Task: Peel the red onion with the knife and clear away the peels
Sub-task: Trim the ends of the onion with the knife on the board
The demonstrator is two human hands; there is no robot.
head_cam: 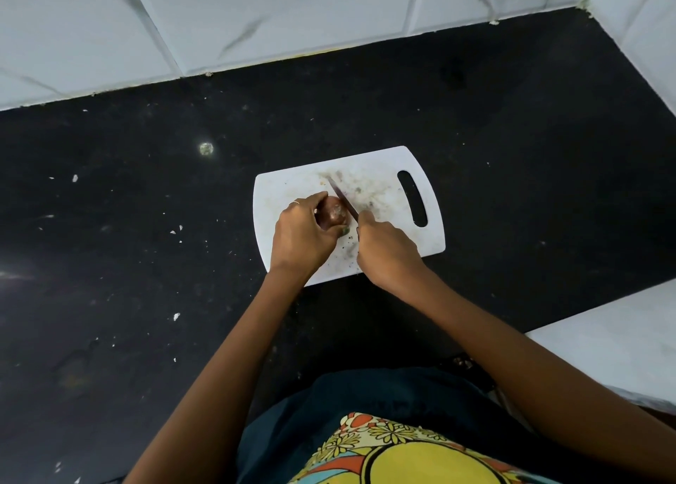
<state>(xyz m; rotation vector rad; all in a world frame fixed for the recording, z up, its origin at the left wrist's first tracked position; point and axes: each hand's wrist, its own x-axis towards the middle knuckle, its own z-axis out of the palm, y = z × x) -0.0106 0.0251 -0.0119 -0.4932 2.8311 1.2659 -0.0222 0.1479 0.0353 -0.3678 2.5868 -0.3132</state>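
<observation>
On cutting board (384, 191): left hand (300, 235) grips red onion (333, 214) (fingers curled); right hand (384, 253) holds knife (342, 198).

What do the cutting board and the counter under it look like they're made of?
Cutting board: likely plastic; thin, uniformly white, matte, with a moulded handle slot and greenish-brown staining. Counter: probably polished stone such as black granite; dark, speckled, with a glossy light reflection, though a laminate can't be ruled out.
</observation>
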